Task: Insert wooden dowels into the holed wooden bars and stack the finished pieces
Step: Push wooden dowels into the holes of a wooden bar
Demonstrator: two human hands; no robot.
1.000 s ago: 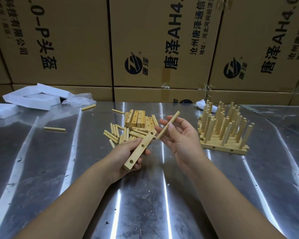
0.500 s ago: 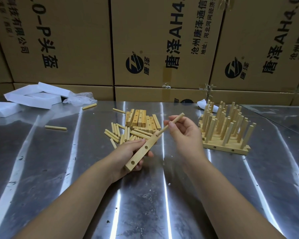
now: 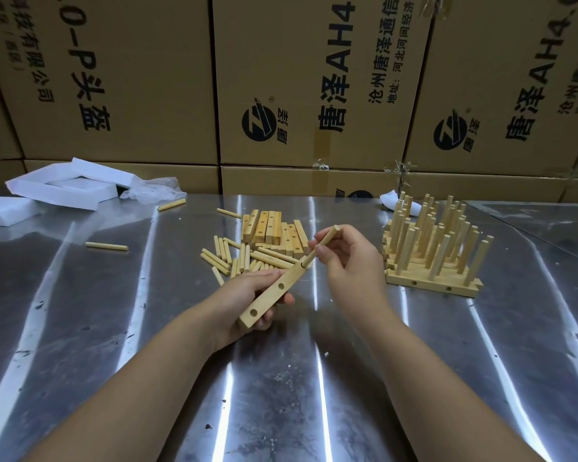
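My left hand (image 3: pixel 247 296) grips a holed wooden bar (image 3: pixel 272 293) from below, tilted up to the right above the metal table (image 3: pixel 281 395). My right hand (image 3: pixel 351 258) pinches a wooden dowel (image 3: pixel 321 245) whose lower tip sits at the bar's top hole. Two more holes lower on the bar are empty. Behind the hands lie loose dowels (image 3: pixel 234 258) and a bunch of holed bars (image 3: pixel 271 230). A stack of finished pieces (image 3: pixel 434 248) with upright dowels stands to the right.
Two stray dowels (image 3: pixel 107 246) (image 3: pixel 171 204) lie on the table at left. White foam pieces (image 3: pixel 64 186) and a plastic bag (image 3: pixel 154 191) sit at the back left. Cardboard boxes (image 3: pixel 314 88) wall off the table's far edge.
My right hand has brought the dowel down and left until its tip met the bar's top hole. My left hand has tilted the bar slightly toward it.
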